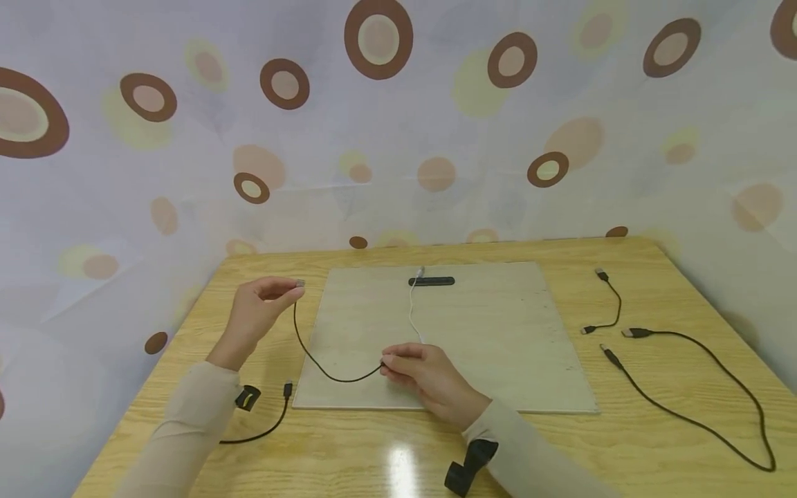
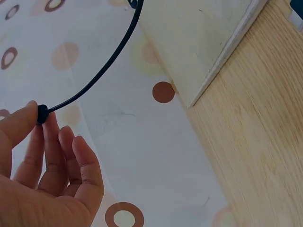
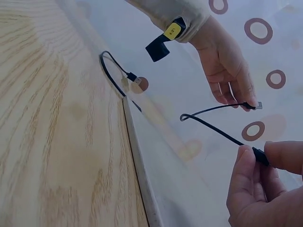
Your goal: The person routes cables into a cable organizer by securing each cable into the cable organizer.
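Observation:
A black USB cable [image 1: 333,379] sags in a curve between the two hands above the pale board's left part. My left hand [image 1: 254,312] pinches one plug between thumb and fingers; the metal USB tip [image 3: 259,105] pokes out past the fingertips in the right wrist view. The cable's other end, a black plug [image 3: 260,156], is pinched by my right hand [image 1: 434,380] over the front of the board [image 1: 498,346]. Beyond that hand, a white cable [image 1: 411,304] runs up to a dark strip [image 1: 438,281] at the board's back, its lower end beside the right knuckles.
On the wooden table [image 1: 261,477], right of the board, lie a short black cable [image 1: 619,304] and a longer looped one [image 1: 728,360]. Another black cable [image 1: 268,432] lies by the left sleeve. Patterned cloth [image 1: 436,207] hangs behind and at both sides.

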Demonstrator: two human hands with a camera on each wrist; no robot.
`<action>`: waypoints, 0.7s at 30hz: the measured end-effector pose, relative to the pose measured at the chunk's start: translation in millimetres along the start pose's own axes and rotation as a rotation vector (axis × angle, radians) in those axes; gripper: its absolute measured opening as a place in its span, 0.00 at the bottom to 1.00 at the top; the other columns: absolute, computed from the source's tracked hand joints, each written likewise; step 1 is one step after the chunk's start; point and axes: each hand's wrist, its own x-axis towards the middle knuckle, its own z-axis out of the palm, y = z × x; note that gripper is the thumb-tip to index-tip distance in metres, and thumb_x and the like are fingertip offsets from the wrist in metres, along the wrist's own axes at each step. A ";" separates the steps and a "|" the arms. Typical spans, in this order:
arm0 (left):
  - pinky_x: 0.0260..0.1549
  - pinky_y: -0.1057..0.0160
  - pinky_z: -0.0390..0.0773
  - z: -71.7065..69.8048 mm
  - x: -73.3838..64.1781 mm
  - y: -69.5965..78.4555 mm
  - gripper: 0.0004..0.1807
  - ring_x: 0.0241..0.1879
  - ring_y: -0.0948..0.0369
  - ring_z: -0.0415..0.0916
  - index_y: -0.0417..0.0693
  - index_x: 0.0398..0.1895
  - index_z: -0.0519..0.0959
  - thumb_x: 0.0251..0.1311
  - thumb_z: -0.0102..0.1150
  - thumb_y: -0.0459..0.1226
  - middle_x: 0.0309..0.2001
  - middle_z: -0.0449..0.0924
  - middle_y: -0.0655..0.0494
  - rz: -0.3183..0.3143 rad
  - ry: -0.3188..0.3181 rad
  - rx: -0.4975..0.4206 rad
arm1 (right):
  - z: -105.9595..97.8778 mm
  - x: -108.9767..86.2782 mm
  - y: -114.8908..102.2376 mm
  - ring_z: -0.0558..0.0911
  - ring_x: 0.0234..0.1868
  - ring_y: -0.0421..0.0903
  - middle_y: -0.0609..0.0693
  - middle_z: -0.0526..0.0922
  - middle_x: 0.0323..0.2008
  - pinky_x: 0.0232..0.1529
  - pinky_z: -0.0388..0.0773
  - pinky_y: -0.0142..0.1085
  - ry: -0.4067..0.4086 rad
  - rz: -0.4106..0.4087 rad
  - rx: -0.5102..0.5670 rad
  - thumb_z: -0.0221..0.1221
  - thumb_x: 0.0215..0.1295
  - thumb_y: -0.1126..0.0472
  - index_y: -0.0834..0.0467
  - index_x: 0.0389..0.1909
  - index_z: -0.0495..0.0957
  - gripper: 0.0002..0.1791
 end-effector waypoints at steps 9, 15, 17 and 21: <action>0.41 0.63 0.74 16.8 10.7 4.6 0.17 0.43 0.61 0.76 0.43 0.47 0.83 0.60 0.64 0.43 0.46 0.83 0.48 0.055 -0.023 0.040 | -11.2 -7.3 -3.2 0.83 0.39 0.41 0.55 0.79 0.41 0.47 0.79 0.31 0.025 -0.007 0.010 0.57 0.66 0.71 0.76 0.54 0.69 0.19; 0.42 0.62 0.74 23.1 16.0 9.0 0.16 0.45 0.57 0.76 0.43 0.47 0.83 0.61 0.64 0.43 0.46 0.83 0.49 0.075 -0.043 0.054 | -16.6 -7.9 -3.6 0.83 0.39 0.40 0.54 0.79 0.41 0.46 0.80 0.30 0.040 -0.006 0.024 0.56 0.66 0.71 0.75 0.53 0.69 0.17; 0.43 0.61 0.74 27.1 18.4 11.4 0.16 0.45 0.56 0.76 0.44 0.47 0.83 0.61 0.64 0.43 0.46 0.83 0.49 0.072 -0.053 0.048 | -18.2 -7.8 -4.2 0.83 0.39 0.40 0.54 0.80 0.40 0.46 0.80 0.30 0.050 -0.006 0.020 0.56 0.66 0.71 0.75 0.52 0.70 0.17; 0.43 0.60 0.75 38.8 25.8 16.3 0.15 0.45 0.55 0.77 0.44 0.46 0.83 0.61 0.64 0.43 0.45 0.83 0.49 0.077 -0.069 0.041 | -21.5 -7.9 -5.8 0.83 0.37 0.40 0.53 0.81 0.39 0.44 0.80 0.29 0.069 -0.020 0.002 0.57 0.65 0.71 0.76 0.52 0.70 0.17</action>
